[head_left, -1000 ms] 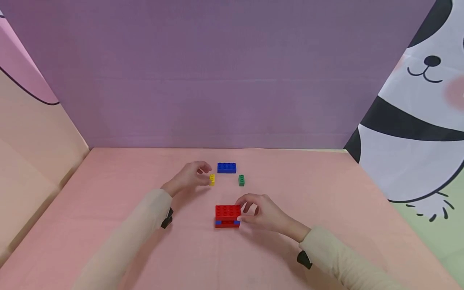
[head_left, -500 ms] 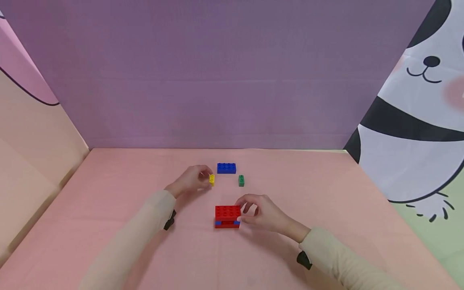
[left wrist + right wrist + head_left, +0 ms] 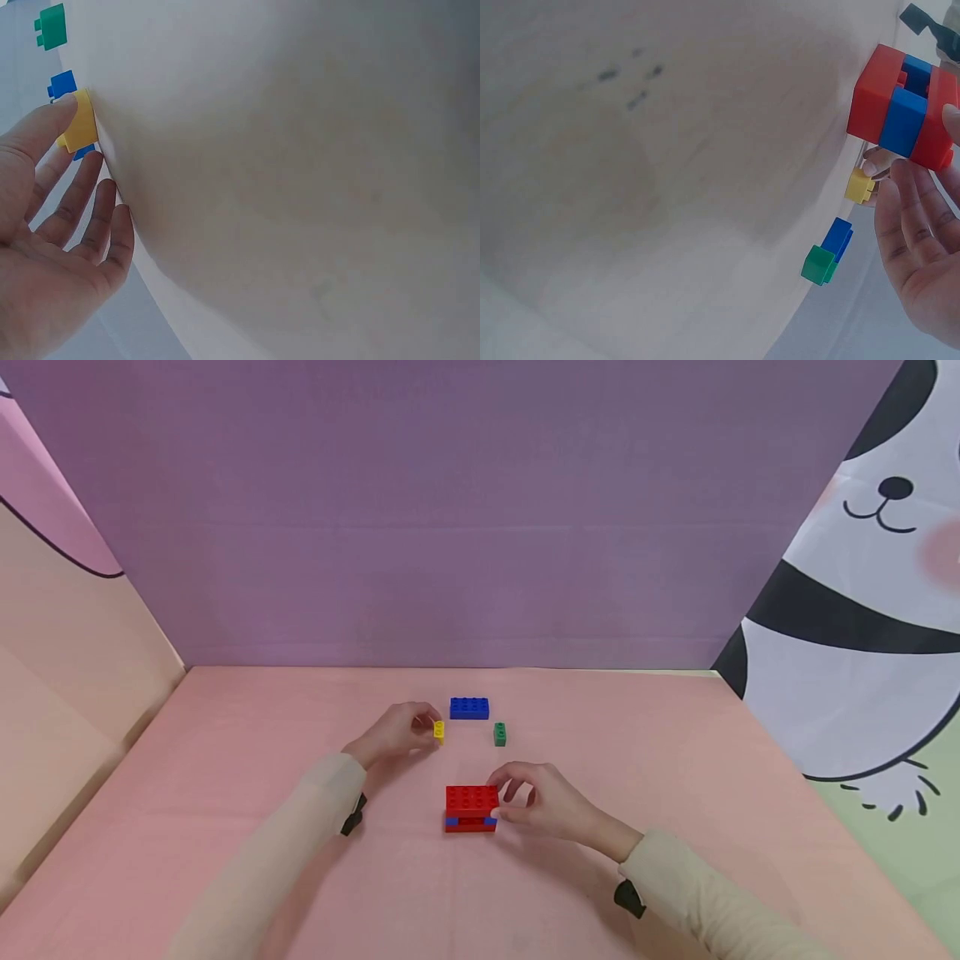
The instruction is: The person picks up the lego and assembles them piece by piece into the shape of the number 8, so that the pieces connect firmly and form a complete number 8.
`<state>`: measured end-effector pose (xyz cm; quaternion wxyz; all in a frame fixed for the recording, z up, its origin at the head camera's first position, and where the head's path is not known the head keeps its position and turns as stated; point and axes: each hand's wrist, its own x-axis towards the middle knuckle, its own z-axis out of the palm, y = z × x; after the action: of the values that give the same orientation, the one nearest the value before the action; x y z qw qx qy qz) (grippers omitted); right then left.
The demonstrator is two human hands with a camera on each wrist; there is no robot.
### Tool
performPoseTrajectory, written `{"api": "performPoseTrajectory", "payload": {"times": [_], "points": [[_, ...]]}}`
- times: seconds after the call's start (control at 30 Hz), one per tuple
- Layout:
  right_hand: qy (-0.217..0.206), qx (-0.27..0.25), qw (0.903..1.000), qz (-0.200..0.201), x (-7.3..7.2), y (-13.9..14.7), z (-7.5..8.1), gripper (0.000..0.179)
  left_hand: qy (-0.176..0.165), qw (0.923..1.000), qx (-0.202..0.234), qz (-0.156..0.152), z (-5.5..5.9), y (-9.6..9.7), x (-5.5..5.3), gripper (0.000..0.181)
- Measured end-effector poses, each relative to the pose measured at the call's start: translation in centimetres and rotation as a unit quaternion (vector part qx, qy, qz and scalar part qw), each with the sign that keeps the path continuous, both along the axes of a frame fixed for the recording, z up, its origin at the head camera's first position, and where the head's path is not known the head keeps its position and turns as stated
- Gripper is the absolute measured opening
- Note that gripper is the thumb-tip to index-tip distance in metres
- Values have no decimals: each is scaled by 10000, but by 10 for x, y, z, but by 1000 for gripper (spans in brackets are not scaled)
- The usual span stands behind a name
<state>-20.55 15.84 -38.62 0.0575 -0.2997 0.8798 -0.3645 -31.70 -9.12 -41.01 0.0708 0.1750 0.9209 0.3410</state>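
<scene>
A small yellow toy brick [image 3: 438, 732] stands on the pink cloth. My left hand [image 3: 396, 730] pinches it between thumb and fingers, and in the left wrist view the thumb presses one side of the yellow brick [image 3: 82, 124]. Nearer to me sits a stack of toy bricks [image 3: 471, 808], red above and below with blue bricks between. My right hand [image 3: 542, 802] grips the right end of this stack, thumb in front and fingers behind. In the right wrist view, gaps show between the blue bricks of the brick stack [image 3: 904, 112].
Behind the stack lie a long blue brick [image 3: 469, 708] and a small green brick [image 3: 499, 734], to the right of the yellow one. A purple backdrop [image 3: 450, 527] rises at the table's far edge. A panda print [image 3: 862, 610] covers the right side.
My left hand has come down and slightly right, its fingers closing on the yellow brick. The right hand and the brick stack have stayed in place.
</scene>
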Motion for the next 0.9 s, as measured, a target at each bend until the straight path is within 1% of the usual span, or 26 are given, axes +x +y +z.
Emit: {"api": "performPoseTrajectory", "payload": {"times": [0.33, 0.47, 0.7, 0.8, 0.9], "points": [[72, 4, 10000, 51, -1, 0, -1, 30, 6, 9999, 101, -16, 0, -3, 0, 29], [81, 13, 9999, 60, -1, -1, 0, 30, -15, 9999, 146, -60, 2, -3, 0, 29], [40, 23, 10000, 28, 0, 0, 1, 30, -35, 9997, 248, -71, 9, -5, 3, 34], [8, 34, 10000, 4, -1, 0, 1, 30, 42, 9996, 252, -154, 13, -6, 5, 34], [5, 65, 10000, -27, -1, 0, 1, 30, 164, 9990, 285, -301, 17, -7, 9, 33]]}}
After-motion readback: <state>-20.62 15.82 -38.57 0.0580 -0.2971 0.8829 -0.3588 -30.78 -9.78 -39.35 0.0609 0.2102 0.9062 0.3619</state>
